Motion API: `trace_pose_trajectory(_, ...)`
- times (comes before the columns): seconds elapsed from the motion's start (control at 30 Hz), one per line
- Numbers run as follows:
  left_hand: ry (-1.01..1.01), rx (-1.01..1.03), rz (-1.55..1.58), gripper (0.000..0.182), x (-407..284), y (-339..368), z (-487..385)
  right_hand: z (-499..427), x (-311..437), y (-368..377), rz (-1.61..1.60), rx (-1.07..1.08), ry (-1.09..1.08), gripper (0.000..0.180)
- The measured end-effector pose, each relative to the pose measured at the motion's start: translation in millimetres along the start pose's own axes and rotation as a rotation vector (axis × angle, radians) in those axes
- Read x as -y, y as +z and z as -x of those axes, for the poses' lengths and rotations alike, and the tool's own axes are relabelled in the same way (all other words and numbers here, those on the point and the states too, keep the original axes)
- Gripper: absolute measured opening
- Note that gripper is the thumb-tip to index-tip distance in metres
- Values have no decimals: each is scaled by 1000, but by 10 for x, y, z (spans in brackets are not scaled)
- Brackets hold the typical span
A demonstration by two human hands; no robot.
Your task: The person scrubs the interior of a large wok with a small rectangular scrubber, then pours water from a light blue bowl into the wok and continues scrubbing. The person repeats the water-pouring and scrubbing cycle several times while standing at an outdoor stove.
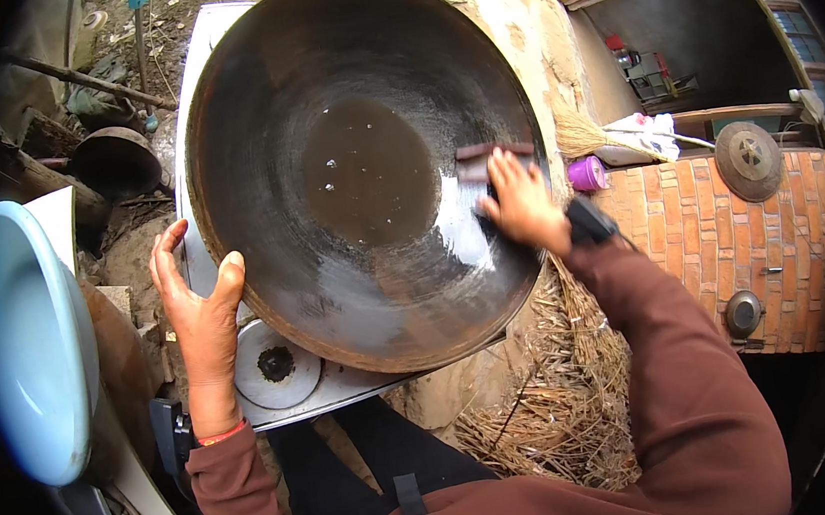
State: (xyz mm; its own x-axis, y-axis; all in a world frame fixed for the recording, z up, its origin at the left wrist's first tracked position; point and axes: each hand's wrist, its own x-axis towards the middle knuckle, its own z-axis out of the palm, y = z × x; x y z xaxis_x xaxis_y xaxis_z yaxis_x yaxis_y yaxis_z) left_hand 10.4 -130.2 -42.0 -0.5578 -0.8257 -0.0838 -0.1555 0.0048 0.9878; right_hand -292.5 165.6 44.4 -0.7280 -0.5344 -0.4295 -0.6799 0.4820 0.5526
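Observation:
A large, dark iron wok point(288, 293) with a rust-brown rim stands before me on a white metal stove top point(307, 404). Murky brown water point(366, 175) with a few bubbles pools at its bottom, and the wall around it is wet and shiny. Inside the wok, my right hand point(523, 200) presses a flat reddish-brown pad point(474, 164) against the right wall; both are somewhat blurred, and the pad's material is unclear. At the left rim is my left hand point(197, 291), fingers spread outside the wok and thumb by the edge, with nothing held in it.
Left stands a light-blue plastic basin point(29, 343), with a smaller dark pan point(116, 164) beyond it. A round stove plate point(276, 362) shows below the wok. Dry straw point(549, 409) lies at right, near a straw broom point(580, 127), a purple bucket point(587, 174) and a brick wall point(681, 229).

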Motion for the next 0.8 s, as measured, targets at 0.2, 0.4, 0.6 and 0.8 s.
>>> trace_pose_trajectory(0.2, -19, -2, -61, 66, -136, -6, -15, 935, 333, -112, -254, 313, -159, 82)
trace_pose_trajectory(0.4, 1, -7, -19, 66, -58, 6, -5, 688, 165, -154, -343, 379, -222, 75)
trace_pose_trajectory(0.6, 41, -7, -75, 65, -101, -29, -2, 51, 217, 56, -155, -53, 27, 84)
trace_pose_trajectory(0.8, 5, -7, -53, 64, -103, -1, -10, 1566, 514, -288, -578, 259, -325, 70)
